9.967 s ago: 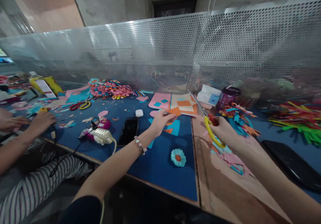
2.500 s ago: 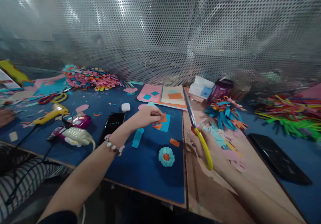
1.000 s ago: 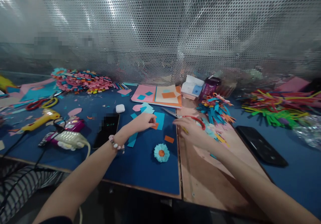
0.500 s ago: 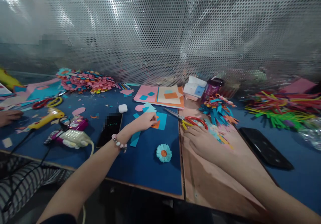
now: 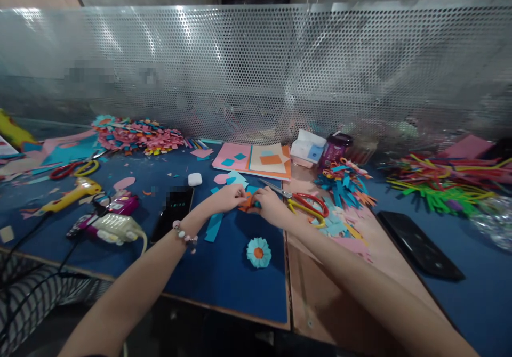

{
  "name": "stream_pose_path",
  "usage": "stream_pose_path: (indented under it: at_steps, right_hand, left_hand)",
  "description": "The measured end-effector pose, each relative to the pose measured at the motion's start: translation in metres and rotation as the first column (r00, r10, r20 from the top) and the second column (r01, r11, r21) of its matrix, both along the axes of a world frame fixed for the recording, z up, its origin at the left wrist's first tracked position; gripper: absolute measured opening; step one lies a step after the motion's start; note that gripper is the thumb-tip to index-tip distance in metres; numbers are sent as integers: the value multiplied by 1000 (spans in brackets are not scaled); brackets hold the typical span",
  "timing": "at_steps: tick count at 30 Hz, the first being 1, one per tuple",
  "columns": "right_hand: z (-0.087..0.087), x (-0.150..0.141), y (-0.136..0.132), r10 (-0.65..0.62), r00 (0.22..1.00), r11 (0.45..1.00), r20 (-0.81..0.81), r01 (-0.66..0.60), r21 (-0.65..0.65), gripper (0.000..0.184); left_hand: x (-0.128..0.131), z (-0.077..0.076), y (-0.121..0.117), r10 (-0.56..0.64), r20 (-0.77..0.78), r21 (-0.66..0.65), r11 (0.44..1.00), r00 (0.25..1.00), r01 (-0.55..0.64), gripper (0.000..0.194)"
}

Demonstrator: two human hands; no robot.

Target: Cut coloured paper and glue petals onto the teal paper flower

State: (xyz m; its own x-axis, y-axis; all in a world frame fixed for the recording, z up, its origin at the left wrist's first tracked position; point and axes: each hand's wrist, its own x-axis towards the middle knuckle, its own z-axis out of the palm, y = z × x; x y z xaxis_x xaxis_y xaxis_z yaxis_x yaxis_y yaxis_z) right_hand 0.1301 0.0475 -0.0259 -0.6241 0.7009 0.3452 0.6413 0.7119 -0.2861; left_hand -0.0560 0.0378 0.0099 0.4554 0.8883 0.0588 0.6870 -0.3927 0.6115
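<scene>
My left hand (image 5: 228,198), with a beaded bracelet at the wrist, pinches a small orange paper piece (image 5: 245,204) low over the blue tabletop. From the other side, my right hand (image 5: 272,208) closes its fingers on the orange paper too, and they partly cover it. Under the hands lies a blue paper sheet, mostly hidden. Just right of my right hand, scissors (image 5: 307,203) with red and yellow handles rest on the table. A light-blue paper flower (image 5: 258,260) with an orange centre lies nearer me. A blue paper strip (image 5: 214,227) is below my left hand.
Behind stand paper sheets (image 5: 230,152) and a perforated metal screen (image 5: 256,80). Phones (image 5: 172,216) lie on both sides. Left are glue guns (image 5: 74,194), another pair of scissors (image 5: 76,169) and a heap of paper pieces (image 5: 140,136). Fringed paper bundles (image 5: 344,184) and scraps lie right.
My right hand has let go of the scissors on the table and moved left to the orange paper in my left hand. A loose orange piece near the flower no longer shows there.
</scene>
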Motion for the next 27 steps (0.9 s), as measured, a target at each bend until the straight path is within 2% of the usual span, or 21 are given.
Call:
stream_pose_path:
  at_steps: [3, 8, 11, 13, 17, 22, 27]
  right_hand:
    - [-3, 1, -5, -57, 994, 998, -89, 54, -42, 21]
    - [-6, 2, -10, -92, 964, 991, -248, 65, -116, 3]
    - [-5, 0, -12, -94, 936, 988, -338, 45, -150, 6]
    - [-3, -1, -14, -90, 918, 985, -387, 25, -169, 8]
    - [-1, -2, -15, -102, 887, 978, -450, 7, -207, 9]
    - [-4, -4, -14, -167, 856, 960, -490, 28, -279, 8]
    - [-9, -5, -13, -253, 814, 936, -523, 68, -346, 20]
  left_hand:
    - [-4, 5, 1, -22, 41, 7, 1000, 999, 21, 18]
    - [-8, 5, 6, 8, 144, 20, 1000, 990, -11, 20]
    - [-8, 3, 9, 45, 135, 19, 999, 990, -47, 21]
    - [-7, 2, 9, 54, 137, -42, 998, 989, -49, 23]
    - [-6, 3, 6, 12, 195, -161, 987, 981, 20, 27]
    - [-4, 7, 3, -25, 179, -210, 976, 984, 63, 29]
    - [-3, 3, 4, -42, 258, -263, 958, 965, 112, 27]
